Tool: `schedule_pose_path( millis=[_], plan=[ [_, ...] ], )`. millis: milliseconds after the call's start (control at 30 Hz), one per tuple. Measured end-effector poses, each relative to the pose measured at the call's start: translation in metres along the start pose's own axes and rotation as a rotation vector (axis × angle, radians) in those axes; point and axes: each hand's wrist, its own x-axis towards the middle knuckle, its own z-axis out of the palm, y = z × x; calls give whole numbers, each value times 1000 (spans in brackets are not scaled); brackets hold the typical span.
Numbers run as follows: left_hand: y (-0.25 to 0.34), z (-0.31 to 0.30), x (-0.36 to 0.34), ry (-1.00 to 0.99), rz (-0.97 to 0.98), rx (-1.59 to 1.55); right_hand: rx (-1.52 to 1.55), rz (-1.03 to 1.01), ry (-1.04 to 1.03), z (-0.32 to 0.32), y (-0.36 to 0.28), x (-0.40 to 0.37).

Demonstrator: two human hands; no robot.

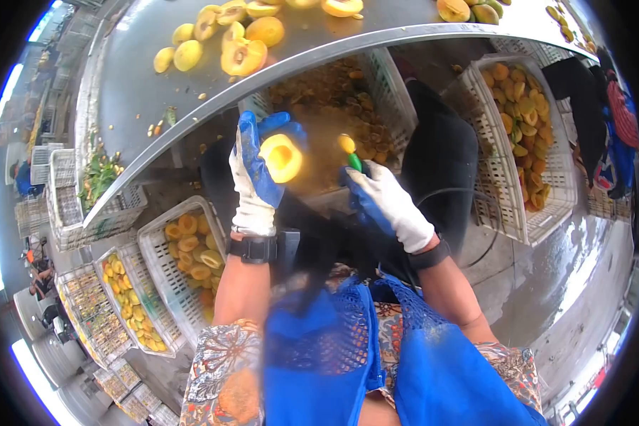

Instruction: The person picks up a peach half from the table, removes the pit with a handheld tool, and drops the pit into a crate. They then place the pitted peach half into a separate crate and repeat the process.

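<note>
My left hand point(255, 167), in a white glove with blue coating, grips a yellow peach half point(282, 158), its cut face with the round hollow turned toward the right. Opposite it, my right hand point(387, 202) wears the same kind of glove and is closed round a small green-handled tool point(355, 163). An orange-yellow lump point(346, 143) sits at the tool's tip and hides its end. The tool is apart from the peach half. Below both hands, under the table edge, a crate point(392, 85) holds brownish scraps and fruit pieces.
A metal table point(138, 85) with peach halves point(243, 57) spans the top, its raised rim beyond my hands. Crates of peaches stand at left point(149, 245) and right point(486, 202). A dark cable point(493, 238) runs at right. Another person point(621, 135) is at far right.
</note>
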Motion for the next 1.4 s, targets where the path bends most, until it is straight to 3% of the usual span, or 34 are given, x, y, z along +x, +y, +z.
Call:
schedule_pose_path(
  millis=[33, 133, 233, 300, 367, 400, 433, 500, 533, 600, 633, 700, 733, 800, 967, 1067, 1200, 1300, 1333, 1400],
  plan=[
    [13, 2, -7, 25, 44, 72, -492, -233, 203, 6, 11, 6],
    [48, -14, -29, 88, 196, 277, -689, -483, 308, 18, 26, 13],
    [97, -36, -75, 337, 315, 440, -711, -443, 267, 23, 37, 16],
    [122, -70, -103, 531, 367, 344, -715, -407, 228, 23, 36, 17],
    [138, -91, -133, 739, 324, 696, -695, -391, 223, 22, 25, 16],
    [143, -129, -146, 715, 279, 759, -708, -365, 219, 19, 19, 14],
    [154, -142, -159, 767, 133, 1034, -799, -308, 176, 16, 23, 18],
    [158, -154, -164, 802, 12, 2038, -981, -176, 88, 7, 34, 25],
    [161, -152, -158, 768, 276, 2067, -1022, -83, 5, 3, 34, 29],
    [171, -136, -118, 676, 812, 2060, -897, -201, 100, 7, 19, 23],
    [178, -108, -95, 634, 731, 1921, -833, -251, 142, 9, 15, 18],
    [189, -52, -39, 546, 593, 1710, -823, -157, 137, 10, 14, 19],
    [193, -43, -7, 421, 713, 1793, -816, -114, 136, 10, 14, 21],
    [195, -9, 52, 459, 495, 1739, -751, -117, 152, 11, 13, 18],
    [198, -29, 179, 217, 313, 1913, -811, -44, 95, 6, 11, 16],
    [182, -39, 197, 257, 384, 2169, -608, -197, 194, 10, 0, 15],
    [208, -34, 171, 310, 285, 1738, -638, -215, 248, 6, -4, 15],
    [225, -43, 116, 10, 140, 702, -642, -212, 280, 6, -6, 11],
    [220, -49, 99, -117, 139, 476, -692, -301, 337, 9, -4, 11],
    [198, -45, 61, -274, 80, -32, -684, -289, 300, 13, -7, 13]
  ],
)
